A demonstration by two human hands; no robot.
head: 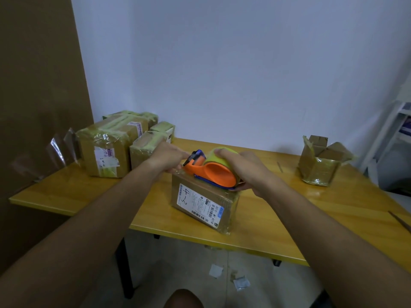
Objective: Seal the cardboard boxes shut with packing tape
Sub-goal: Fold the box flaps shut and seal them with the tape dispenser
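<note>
A small cardboard box (pixel 201 202) with a white shipping label lies on the yellow table (pixel 278 221) in front of me. An orange tape dispenser (pixel 213 172) with a yellowish tape roll sits on the box's far top edge. My right hand (pixel 242 167) grips the dispenser around the roll. My left hand (pixel 166 157) is at the dispenser's blade end by the box's far left corner, fingers curled there; what they hold is hidden.
Several taped cardboard boxes (pixel 111 147) are stacked at the table's far left. An open box (pixel 320 161) with raised flaps stands at the far right. Clear tape strips (pixel 60 150) hang off the left edge. Paper scraps (pixel 240 283) lie on the floor below.
</note>
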